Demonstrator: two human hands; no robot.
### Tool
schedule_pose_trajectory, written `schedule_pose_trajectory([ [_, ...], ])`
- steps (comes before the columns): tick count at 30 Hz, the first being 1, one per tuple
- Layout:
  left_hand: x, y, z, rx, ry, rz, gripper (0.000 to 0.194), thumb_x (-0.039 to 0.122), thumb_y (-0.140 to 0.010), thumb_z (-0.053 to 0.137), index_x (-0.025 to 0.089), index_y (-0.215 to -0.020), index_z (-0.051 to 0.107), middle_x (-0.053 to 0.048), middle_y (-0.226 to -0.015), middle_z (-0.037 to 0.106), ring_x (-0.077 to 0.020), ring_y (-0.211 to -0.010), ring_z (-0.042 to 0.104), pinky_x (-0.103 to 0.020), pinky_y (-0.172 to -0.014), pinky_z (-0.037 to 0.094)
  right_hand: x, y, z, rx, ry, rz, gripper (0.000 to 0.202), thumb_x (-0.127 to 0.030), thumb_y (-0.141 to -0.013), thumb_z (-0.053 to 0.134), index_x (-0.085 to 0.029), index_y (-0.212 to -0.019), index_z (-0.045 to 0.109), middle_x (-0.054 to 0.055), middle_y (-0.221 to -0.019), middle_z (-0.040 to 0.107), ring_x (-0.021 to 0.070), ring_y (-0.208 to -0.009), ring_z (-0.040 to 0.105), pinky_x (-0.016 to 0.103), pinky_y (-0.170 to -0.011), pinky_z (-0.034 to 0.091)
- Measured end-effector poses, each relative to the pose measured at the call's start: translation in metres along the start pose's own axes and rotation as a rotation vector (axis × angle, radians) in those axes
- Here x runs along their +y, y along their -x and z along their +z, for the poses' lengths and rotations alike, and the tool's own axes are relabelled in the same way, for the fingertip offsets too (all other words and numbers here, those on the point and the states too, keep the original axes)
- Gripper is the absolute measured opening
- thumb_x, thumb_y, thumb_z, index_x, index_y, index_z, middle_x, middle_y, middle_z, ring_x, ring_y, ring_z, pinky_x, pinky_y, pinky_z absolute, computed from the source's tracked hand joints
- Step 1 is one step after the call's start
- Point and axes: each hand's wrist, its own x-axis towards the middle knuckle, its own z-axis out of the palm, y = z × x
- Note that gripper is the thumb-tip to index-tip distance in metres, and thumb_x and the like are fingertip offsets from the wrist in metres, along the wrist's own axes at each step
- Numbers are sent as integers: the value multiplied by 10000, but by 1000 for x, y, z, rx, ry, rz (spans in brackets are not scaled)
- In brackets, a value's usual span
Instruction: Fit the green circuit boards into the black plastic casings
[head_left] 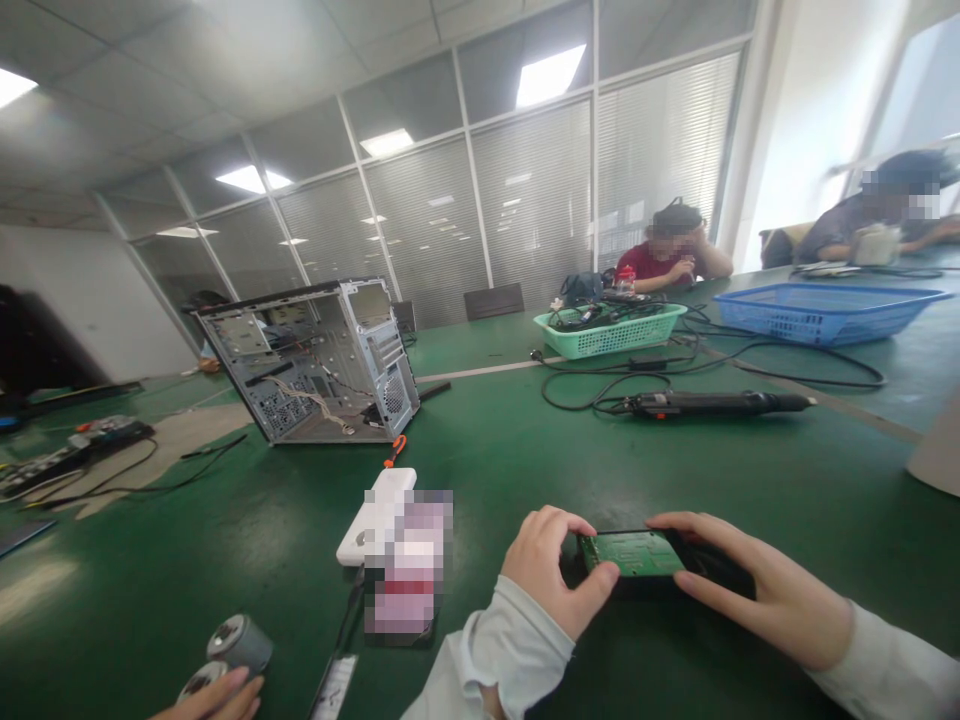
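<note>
Head; grips (546, 572) (780, 590) hold board (636, 554), apparently cased.

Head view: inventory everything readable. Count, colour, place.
circuit board: 1, green, between hands
computer case: 1, grey, left
oblong device: 1, white, before case
pixelated item: 1, pinkish, beside device
looped handle: 1, orange, near case
cylinders: 2, grey, lower left
co-worker's hand: 1, bare, on cylinders
corded tool: 1, black, right
cable-filled basket: 1, green, back right
other basket: 1, blue, far right
cables: several, black, around baskets
electrical clutter: count unclear, mixed, far left
tabletop: count unclear, green, mid-frame
people: at least 2, red, dark tops, back right
ceiling lights: several, white, overhead
glass partition: 1, grey, background
left hand: 1, pale sleeve, board's left end
right hand: 1, pale sleeve, board's right end
</note>
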Motion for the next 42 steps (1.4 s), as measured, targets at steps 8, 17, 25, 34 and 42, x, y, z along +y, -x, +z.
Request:
schedule_pose_trajectory([
  [8,0,-1,0,-29,46,-65,227,256,-646,601,195,-858,546,-25,-870,557,-184,-849,497,-307,-700,441,0,1,0,7,10,-5,444,-501,-782,533,-218,-1122,504,55,-1127,475,249,-1042,438,394,-912,374],
  [17,2,-2,3,-5,190,-134,184,200,-622,610,184,-794,548,-29,-843,554,-175,-839,516,-276,-659,447,4,0,-1,-5,58,-56,445,-490,-793,524,-196,-1126,509,74,-1111,489,244,-1018,468,358,-876,429],
  [25,-3,-2,9,42,276,-118,179,155,-603,627,176,-761,546,-32,-852,565,-174,-855,523,-266,-653,445,9,0,-1,-19,79,-74,425,-473,-802,529,-220,-1141,492,50,-1119,483,226,-1015,470,334,-862,437],
  [34,3,-1,5,90,236,-30,165,160,-629,613,171,-782,552,-38,-836,580,-173,-817,532,-290,-677,454,-10,1,0,18,2,-25,434,-486,-772,546,-185,-1086,537,78,-1079,499,245,-979,467,362,-855,412],
  [42,6,-4,5,117,276,-16,152,214,-674,587,158,-815,578,-46,-814,608,-170,-786,562,-307,-717,456,-11,0,-3,4,45,-96,389,-424,-796,516,-161,-1082,518,85,-1007,509,223,-897,487,345,-790,427],
])
